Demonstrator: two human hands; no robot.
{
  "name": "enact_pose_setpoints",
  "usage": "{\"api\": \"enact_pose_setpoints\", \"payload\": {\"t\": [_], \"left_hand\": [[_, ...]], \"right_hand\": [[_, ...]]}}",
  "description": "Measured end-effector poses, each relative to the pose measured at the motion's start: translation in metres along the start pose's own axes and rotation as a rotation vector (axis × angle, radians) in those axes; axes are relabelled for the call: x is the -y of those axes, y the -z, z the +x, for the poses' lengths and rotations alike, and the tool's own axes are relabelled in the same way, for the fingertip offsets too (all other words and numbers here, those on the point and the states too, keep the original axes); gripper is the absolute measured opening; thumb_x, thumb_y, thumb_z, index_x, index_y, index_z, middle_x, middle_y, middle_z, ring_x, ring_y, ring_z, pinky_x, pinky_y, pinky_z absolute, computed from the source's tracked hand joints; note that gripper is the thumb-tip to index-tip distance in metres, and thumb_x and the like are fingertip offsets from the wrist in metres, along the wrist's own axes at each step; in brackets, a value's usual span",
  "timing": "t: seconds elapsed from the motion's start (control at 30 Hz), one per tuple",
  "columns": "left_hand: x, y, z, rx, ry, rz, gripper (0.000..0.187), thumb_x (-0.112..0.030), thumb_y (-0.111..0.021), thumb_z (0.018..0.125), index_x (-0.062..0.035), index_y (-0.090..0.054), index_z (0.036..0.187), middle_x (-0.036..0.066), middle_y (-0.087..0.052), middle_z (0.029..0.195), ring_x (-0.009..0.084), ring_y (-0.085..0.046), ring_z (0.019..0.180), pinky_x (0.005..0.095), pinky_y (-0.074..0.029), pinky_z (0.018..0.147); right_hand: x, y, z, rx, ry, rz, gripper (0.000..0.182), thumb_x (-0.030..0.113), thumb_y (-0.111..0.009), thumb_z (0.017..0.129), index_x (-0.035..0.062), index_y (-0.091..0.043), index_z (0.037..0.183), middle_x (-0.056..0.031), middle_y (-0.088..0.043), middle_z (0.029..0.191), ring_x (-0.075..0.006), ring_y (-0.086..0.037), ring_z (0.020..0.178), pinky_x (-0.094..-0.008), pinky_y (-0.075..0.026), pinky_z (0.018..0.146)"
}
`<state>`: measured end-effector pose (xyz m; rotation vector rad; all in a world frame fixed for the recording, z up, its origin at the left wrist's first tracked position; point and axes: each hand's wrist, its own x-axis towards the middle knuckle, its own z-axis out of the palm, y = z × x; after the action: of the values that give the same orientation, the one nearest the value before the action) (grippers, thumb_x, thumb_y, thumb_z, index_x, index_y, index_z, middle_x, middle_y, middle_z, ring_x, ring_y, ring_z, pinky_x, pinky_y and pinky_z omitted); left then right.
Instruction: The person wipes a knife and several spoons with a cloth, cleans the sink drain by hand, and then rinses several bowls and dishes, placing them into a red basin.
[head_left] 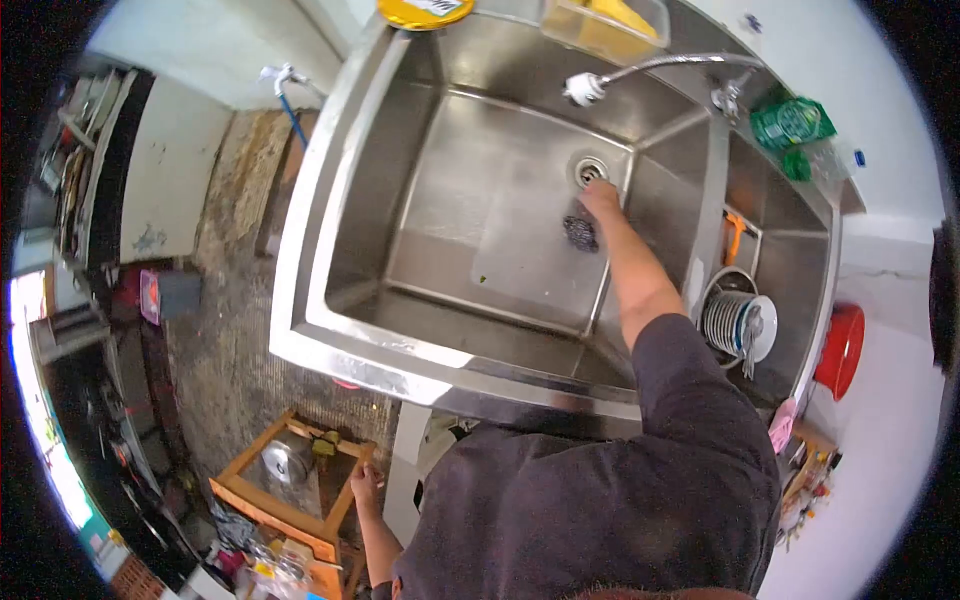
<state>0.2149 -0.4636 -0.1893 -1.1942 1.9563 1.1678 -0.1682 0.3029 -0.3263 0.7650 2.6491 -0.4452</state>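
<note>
The drain sits at the far end of the big steel sink, and the right hand is stretched out over the basin floor with its fingertips just at the drain's near edge. The fingers look drawn together and pointed down, as if pinching at something, but whether they actually grip anything cannot be told at this size. Just on the near side of that hand, touching or nearly touching the wrist, lies a small dark round strainer flat on the sink bottom (it looks like the drain's own basket, lifted out). By the look of it the step in hand is clearing or tending the drain opening, and the next move would seem to call for a careful reach of the fingers into or around the hole, then a short pull back toward the strainer. Above the hand the tap points down over the basin. To the hand's right, in the smaller basin, stands a stack of plates with cutlery. The left hand hangs low beside the body, well apart from the sink, loosely curled and holding nothing, near a wooden crate.
</note>
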Motion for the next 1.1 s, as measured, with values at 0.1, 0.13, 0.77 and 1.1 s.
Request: {"api": "enact_pose_setpoints", "payload": {"t": [0.1,0.13,0.77,1.1], "left_hand": [[0.026,0.009,0.002,-0.005,-0.064,0.059,0.029,-0.027,-0.052,0.099,-0.0007,-0.062,0.093,0.006,-0.065,0.075,0.0156,-0.065,0.064,0.0296,-0.052,0.051],[0.032,0.009,0.007,-0.017,-0.059,0.093,0.03,-0.028,-0.052,0.098,0.0005,-0.062,0.093,0.007,-0.066,0.076,0.016,-0.066,0.065,0.0302,-0.053,0.052],[0.093,0.057,0.144,-0.045,-0.042,-0.141,0.035,-0.034,-0.053,0.096,-0.0002,-0.062,0.097,0.01,-0.07,0.085,0.0184,-0.071,0.075,0.0335,-0.056,0.059],[0.164,0.095,0.159,0.051,-0.052,-0.209,0.033,-0.03,-0.054,0.097,0.0027,-0.06,0.098,0.011,-0.066,0.079,0.0183,-0.065,0.06,0.0291,-0.052,0.049]], "right_hand": [[-0.005,-0.007,0.013,0.116,-0.157,0.85,0.015,0.014,-0.068,0.081,-0.0007,-0.068,0.078,-0.0134,-0.066,0.07,-0.0198,-0.066,0.067,-0.0309,-0.053,0.063],[-0.002,-0.013,0.021,0.187,-0.146,1.114,0.014,0.013,-0.068,0.081,-0.0001,-0.067,0.074,-0.0093,-0.063,0.065,-0.0148,-0.062,0.06,-0.0275,-0.05,0.057],[0.53,0.077,-0.463,0.423,1.311,0.612,0.013,0.011,-0.069,0.079,0.0028,-0.067,0.089,-0.0125,-0.065,0.09,-0.0239,-0.066,0.083,-0.0342,-0.053,0.075],[0.594,-0.07,-0.522,0.267,1.296,0.531,0.014,0.014,-0.06,0.082,0.0082,-0.069,0.092,-0.0138,-0.061,0.097,-0.0342,-0.062,0.093,-0.0466,-0.051,0.08]]}}
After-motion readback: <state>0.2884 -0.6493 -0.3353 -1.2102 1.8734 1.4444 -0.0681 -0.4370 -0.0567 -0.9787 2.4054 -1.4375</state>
